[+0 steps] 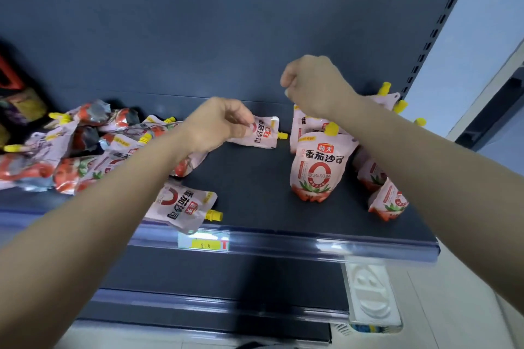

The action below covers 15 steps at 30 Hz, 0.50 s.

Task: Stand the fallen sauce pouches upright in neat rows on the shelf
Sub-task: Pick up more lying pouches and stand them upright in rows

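Pink tomato sauce pouches with yellow spouts lie on a dark shelf (255,178). My left hand (218,125) pinches a fallen pouch (262,133) lying on its side, spout pointing right. My right hand (314,85) hovers above the upright pouches with fingers curled and nothing in it. One upright pouch (320,170) stands in front, with more upright ones behind it and to the right (387,201), partly hidden by my right forearm. A heap of fallen pouches (85,144) covers the left side. Another fallen pouch (184,207) lies near the front edge.
The shelf's front rail carries a yellow price tag (205,244). A dark back panel (226,37) rises behind the pouches. A perforated upright (436,34) bounds the shelf on the right. A lower shelf (215,303) sits beneath. Other packaged goods (19,105) are at far left.
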Available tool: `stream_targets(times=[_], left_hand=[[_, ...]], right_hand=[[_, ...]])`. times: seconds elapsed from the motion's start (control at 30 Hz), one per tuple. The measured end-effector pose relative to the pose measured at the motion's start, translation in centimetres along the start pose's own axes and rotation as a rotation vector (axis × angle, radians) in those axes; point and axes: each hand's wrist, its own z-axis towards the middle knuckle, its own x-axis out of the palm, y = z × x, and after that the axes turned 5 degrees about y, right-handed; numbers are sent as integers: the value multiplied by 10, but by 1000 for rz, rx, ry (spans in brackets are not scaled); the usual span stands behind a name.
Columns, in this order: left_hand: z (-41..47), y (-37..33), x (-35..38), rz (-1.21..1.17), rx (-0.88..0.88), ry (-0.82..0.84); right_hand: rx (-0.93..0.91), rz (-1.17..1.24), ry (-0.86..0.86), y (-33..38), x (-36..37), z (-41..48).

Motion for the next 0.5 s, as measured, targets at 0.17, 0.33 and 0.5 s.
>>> stream_targets(times=[0.17,0.33,0.5], left_hand=[[-35,42,-34,180,-159,102],[-51,88,-38,362,-333,310],[-44,106,-31,463,-385,501]], right_hand=[[-79,-16,115,36,39,6],[-76,-65,223,52,75,16],[-15,-117,283,50,95,24]])
